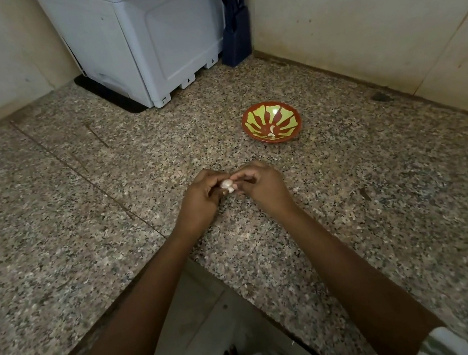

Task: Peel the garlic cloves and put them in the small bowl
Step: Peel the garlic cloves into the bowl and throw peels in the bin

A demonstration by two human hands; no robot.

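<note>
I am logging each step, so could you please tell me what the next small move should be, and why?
Probably peel skin off the garlic with the right hand while the left hand holds it: both pinch it above the counter, and it seems unpeeled. The bowl, holding one clove, sits farther off.

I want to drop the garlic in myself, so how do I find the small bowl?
Look at the speckled stone counter, toward the back corner where the big white box stands beside a dark blue knife block. In front of that block sits the small bowl. It is the only bright thing there: red-brown with yellow-green petals, one pale piece inside.
</note>
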